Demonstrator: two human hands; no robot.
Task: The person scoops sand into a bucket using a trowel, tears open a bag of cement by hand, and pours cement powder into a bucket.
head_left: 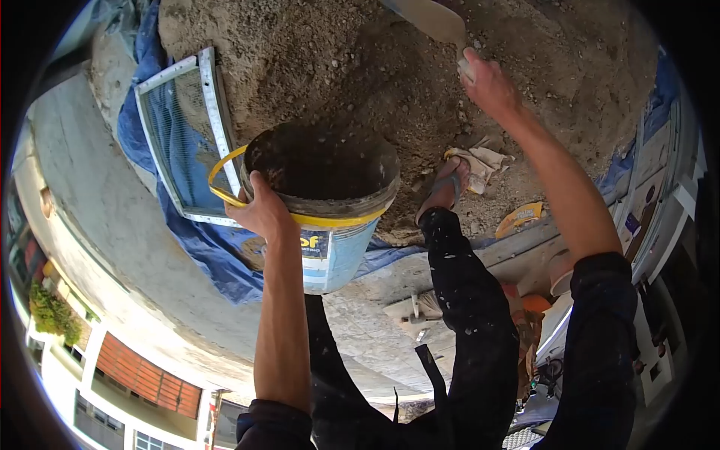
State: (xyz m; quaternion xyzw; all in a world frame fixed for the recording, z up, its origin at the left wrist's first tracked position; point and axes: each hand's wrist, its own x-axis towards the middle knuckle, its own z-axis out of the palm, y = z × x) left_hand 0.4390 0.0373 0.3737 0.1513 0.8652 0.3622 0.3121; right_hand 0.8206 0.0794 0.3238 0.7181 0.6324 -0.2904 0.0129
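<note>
In left grip (pixel 264 210), the bucket (pixel 336 255)

Gritty sand (pixel 570 97) on blue tarp (pixel 225 274)

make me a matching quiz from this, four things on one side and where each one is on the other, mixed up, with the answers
Things:
1. pointed metal trowel with a pale handle
2. round plastic bucket with a yellow handle
3. white-framed mesh screen
4. thong-style flip-flop

Places:
A. on a bare foot
B. gripped at the rim by the left hand
C. raised over the brown soil in the right hand
D. lying over the blue plastic tarp

Right pairs: 1-C, 2-B, 3-D, 4-A
</note>
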